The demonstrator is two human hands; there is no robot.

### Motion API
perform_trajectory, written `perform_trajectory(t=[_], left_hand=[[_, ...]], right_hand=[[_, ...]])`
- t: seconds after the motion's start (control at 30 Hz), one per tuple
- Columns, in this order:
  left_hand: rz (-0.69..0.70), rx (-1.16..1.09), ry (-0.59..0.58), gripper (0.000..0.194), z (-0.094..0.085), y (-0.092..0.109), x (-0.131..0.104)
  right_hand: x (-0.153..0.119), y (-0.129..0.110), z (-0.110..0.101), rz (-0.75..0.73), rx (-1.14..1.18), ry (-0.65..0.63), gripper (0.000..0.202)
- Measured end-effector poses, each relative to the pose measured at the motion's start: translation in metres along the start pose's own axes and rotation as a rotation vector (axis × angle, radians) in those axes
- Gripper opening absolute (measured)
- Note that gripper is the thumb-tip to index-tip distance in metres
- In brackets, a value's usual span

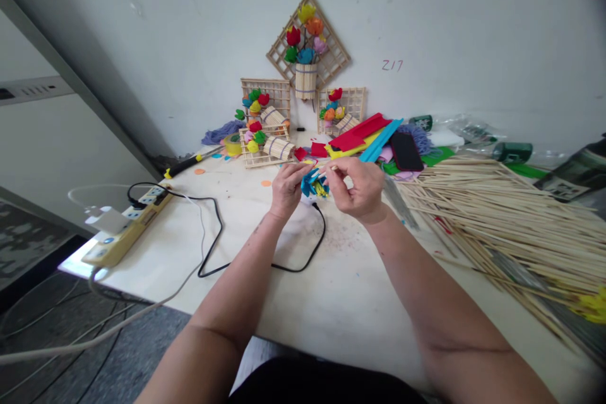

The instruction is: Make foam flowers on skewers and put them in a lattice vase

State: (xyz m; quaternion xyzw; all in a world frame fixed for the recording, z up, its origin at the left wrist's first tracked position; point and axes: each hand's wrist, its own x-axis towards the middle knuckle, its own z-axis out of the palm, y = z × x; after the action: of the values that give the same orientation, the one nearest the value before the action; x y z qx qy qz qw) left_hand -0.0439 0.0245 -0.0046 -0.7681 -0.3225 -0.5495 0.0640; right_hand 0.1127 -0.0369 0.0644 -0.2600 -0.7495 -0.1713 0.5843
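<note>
My left hand [285,188] is closed on a blue paper flower [308,183], its fingers pinching the petals from the left. Across from it, my right hand [356,188] is closed, with thumb and forefinger pinched together. A thin pale stick [334,168] seems to show at those fingertips, mostly hidden by them. Yellow strands [322,188] show beside the blue petals, between the two hands. Just below sits a small white device [308,200] with a black cord, partly covered by the flower and fingers.
Lattice panels with paper flowers [279,98] lean at the back. Coloured paper strips [362,132] and a phone [407,152] lie behind my right hand. Many thin wooden sticks [502,214] cover the right side. A power strip [127,227] stands left, and a black cord [218,221] crosses the table.
</note>
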Motion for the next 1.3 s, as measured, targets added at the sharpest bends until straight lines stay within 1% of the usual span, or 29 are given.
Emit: perform_trajectory(t=[0.2, 0.4, 0.6, 0.93, 1.07, 1.17, 1.3], left_hand=[[0.016, -0.009, -0.004, 0.031, -0.0002, 0.0009, -0.0002], [0.020, -0.021, -0.002, 0.029, 0.0006, 0.0012, -0.0010], [0.006, 0.000, -0.005, 0.029, 0.0007, 0.0007, -0.0013], [0.041, -0.004, 0.025, 0.026, 0.0014, 0.0003, -0.0014], [0.040, -0.019, 0.029, 0.026, 0.0021, -0.0008, -0.0018], [0.028, -0.015, 0.013, 0.028, 0.0023, -0.0015, -0.0021], [0.029, -0.010, 0.003, 0.030, 0.0027, -0.0020, -0.0022]], right_hand=[[0.0010, 0.0006, 0.0004, -0.038, -0.001, 0.021, 0.007], [0.0016, 0.0017, 0.0010, -0.068, -0.099, 0.057, 0.003], [0.0028, 0.0002, -0.0003, -0.042, -0.070, 0.064, 0.002], [0.0015, 0.0010, 0.0018, -0.045, -0.079, 0.047, 0.002], [0.0031, -0.0004, -0.0006, -0.035, -0.072, 0.066, 0.001], [0.0035, -0.0007, -0.0016, -0.056, -0.112, 0.075, 0.002], [0.0028, 0.0000, -0.0003, -0.081, -0.135, 0.051, 0.003]])
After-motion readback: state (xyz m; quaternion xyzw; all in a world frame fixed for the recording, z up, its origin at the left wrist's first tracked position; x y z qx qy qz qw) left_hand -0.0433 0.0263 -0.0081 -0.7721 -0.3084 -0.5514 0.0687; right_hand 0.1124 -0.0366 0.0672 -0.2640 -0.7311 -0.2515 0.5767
